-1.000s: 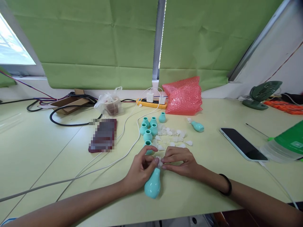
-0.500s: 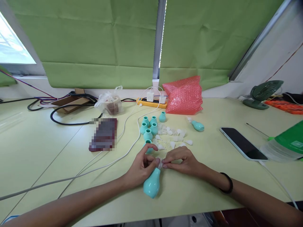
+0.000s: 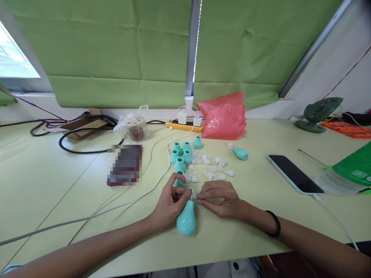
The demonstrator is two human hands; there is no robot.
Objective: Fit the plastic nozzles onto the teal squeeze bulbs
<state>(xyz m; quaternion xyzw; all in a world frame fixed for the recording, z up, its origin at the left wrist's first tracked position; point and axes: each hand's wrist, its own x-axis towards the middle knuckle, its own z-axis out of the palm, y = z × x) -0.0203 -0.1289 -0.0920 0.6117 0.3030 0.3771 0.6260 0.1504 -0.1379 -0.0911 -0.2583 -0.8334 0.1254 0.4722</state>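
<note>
A teal rubber bulb (image 3: 186, 221) lies on the pale yellow table (image 3: 52, 181), neck pointing away from me. My left hand (image 3: 169, 202) is closed round its neck. My right hand (image 3: 220, 197) pinches a small clear plastic tip (image 3: 193, 194) at the bulb's mouth. Just beyond my hands stand several more teal bulbs (image 3: 180, 153) and a scatter of clear tips (image 3: 213, 168). One assembled teal bulb with a tip (image 3: 240, 153) lies on its side further right.
A white cable (image 3: 124, 200) runs across the table to a yellow power strip (image 3: 184, 124). A dark red case (image 3: 125, 165), a bagged roll of tape (image 3: 133, 127), pink bubble wrap (image 3: 223, 116), a phone (image 3: 294, 173), a green fan (image 3: 319, 114) and green packets (image 3: 352, 170) lie around.
My hands and the bulb have stayed almost in place; my fingers shifted slightly at the bulb's mouth and the view drifted a little.
</note>
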